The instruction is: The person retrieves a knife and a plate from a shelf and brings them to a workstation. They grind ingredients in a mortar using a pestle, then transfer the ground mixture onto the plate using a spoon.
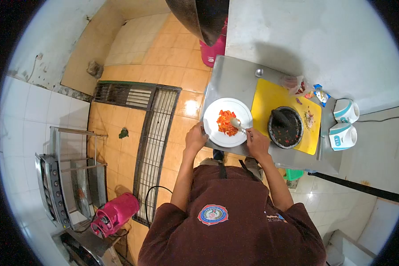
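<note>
A white plate (pixel 217 136) lies on the metal table with a heap of chopped red pieces (pixel 226 116), perhaps chilli or tomato, in its middle. My left hand (pixel 196 139) grips the plate's left rim. In my right hand (pixel 257 143), at the plate's right edge, is a metal spoon (pixel 236 123), its bowl touching the right side of the red heap. Right of the plate, a dark stone mortar (pixel 270 132) stands on a yellow cutting board (pixel 264 96). A pestle (pixel 281 119) rests inside the mortar, among scattered red bits.
Chopped bits (pixel 309 119) lie on the board's right side, near a plastic bag (pixel 296 84) and a blue packet (pixel 321 95). Another spoon (pixel 259 72) sits at the back. White-and-teal appliances (pixel 342 136) stand right. Pink gas cylinder (pixel 119 213) and floor grate (pixel 157 146) are left.
</note>
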